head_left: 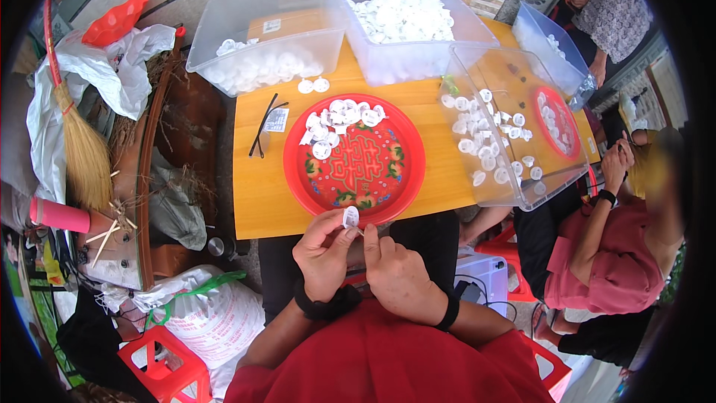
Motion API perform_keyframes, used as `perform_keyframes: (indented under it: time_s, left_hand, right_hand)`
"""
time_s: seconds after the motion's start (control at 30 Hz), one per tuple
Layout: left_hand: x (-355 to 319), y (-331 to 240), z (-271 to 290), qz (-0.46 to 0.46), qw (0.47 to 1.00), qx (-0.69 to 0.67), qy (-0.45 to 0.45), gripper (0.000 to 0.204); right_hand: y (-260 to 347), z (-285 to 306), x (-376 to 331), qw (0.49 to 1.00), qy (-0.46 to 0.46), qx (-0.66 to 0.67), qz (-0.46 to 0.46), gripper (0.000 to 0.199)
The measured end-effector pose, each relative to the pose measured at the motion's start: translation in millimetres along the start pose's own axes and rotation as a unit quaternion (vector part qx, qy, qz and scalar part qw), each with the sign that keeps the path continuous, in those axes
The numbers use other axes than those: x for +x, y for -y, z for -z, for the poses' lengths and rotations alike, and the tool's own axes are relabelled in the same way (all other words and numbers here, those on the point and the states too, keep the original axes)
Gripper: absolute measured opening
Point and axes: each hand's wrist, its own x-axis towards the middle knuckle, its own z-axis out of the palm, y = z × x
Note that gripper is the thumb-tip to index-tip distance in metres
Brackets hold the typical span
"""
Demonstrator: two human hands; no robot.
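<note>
You are pinching a small white round plastic cap [350, 216] between both hands, left hand [322, 254] and right hand [395, 272] together, just near the round red patterned tray [406, 157], keeping its heaped caps within reach.

wooden table [257, 201] | red round tray [403, 186] (centre) | clear plastic bins [224, 37] | black glasses [262, 128] | two loose white caps [313, 86]

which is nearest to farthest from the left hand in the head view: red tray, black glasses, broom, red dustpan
1. Red tray, just ahead of the left hand.
2. Black glasses, on the wooden table, ahead and left.
3. Broom, far left, beside the table.
4. Red dustpan, far upper left.
</note>
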Motion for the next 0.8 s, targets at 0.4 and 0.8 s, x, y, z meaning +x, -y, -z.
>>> perform_keyframes:
  time_s: [0.4, 0.8]
  left_hand:
    - [-1, 6, 4, 0.017, 0.998, 0.044, 0.046, 0.024]
    - [10, -9, 18, 0.138, 0.98, -0.123, 0.07, 0.029]
  right_hand:
    - [-16, 46, 25, 0.983, 0.112, -0.037, 0.14, 0.046]
    - [-40, 40, 10, 0.993, 0.023, 0.109, 0.027, 0.044]
